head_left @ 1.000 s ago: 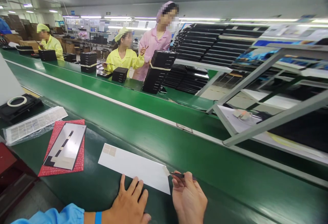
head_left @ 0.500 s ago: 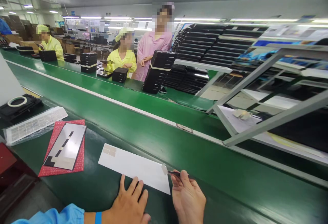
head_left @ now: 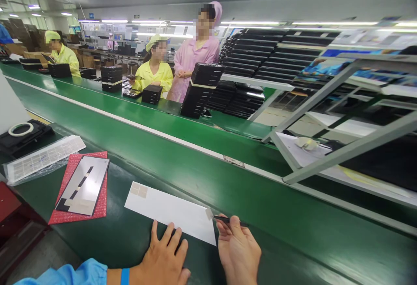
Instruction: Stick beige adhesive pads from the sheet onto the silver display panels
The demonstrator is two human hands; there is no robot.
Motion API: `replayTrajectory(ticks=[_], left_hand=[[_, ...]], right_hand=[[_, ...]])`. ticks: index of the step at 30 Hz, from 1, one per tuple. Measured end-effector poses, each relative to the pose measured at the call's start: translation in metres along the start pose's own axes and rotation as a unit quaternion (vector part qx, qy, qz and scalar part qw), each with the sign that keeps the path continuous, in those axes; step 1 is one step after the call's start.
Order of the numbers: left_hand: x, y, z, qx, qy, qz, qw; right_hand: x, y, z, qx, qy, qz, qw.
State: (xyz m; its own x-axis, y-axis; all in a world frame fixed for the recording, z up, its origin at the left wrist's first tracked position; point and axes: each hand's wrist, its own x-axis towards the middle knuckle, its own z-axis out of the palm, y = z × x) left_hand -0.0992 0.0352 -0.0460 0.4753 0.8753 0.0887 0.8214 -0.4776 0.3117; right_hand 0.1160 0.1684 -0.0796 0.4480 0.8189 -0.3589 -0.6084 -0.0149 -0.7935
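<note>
My left hand [head_left: 166, 254] lies with its fingers spread, the fingertips at the near edge of a white backing sheet [head_left: 172, 212]. A few small grey-beige stickers [head_left: 139, 190] sit at that sheet's left end. My right hand [head_left: 239, 248] is closed around black tweezers [head_left: 224, 220]. At their tip is one small grey sticker [head_left: 209, 213], over the right end of the sheet; whether it touches the paper I cannot tell. To the left, a flat silver display panel [head_left: 85, 185] with a black strip rests on a red bubble-wrap pouch [head_left: 101, 204].
Another sticker sheet [head_left: 45, 158] in clear plastic lies at far left, near a black holder with a white ring [head_left: 21, 128]. A green conveyor belt [head_left: 156, 146] runs beyond the bench. Across it are co-workers [head_left: 156, 76], stacked black trays [head_left: 198, 94] and a metal frame [head_left: 345, 150].
Both hands, the tweezers and the sheet stay almost where they were. The view has shifted very slightly. Across the belt, the person in pink has turned their head a little.
</note>
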Motion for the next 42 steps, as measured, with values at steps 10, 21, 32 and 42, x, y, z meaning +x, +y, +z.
replayTrajectory(ticks=[10, 21, 32, 42], left_hand=[[0.001, 0.001, -0.003, -0.009, -0.002, -0.001, 1.0], [0.002, 0.002, -0.006, -0.042, -0.023, -0.004, 0.999], [0.001, 0.001, -0.003, -0.022, -0.013, -0.012, 1.0], [0.03, -0.013, 0.005, -0.002, 0.042, -0.08, 0.996]], right_hand=[[0.0, -0.001, 0.001, -0.008, 0.004, -0.006, 1.0], [-0.002, -0.002, 0.003, -0.006, 0.009, -0.008, 1.0], [-0.007, -0.008, 0.007, -0.011, -0.001, -0.002, 1.0], [-0.025, -0.018, 0.027, -0.014, -0.024, -0.072, 0.997]])
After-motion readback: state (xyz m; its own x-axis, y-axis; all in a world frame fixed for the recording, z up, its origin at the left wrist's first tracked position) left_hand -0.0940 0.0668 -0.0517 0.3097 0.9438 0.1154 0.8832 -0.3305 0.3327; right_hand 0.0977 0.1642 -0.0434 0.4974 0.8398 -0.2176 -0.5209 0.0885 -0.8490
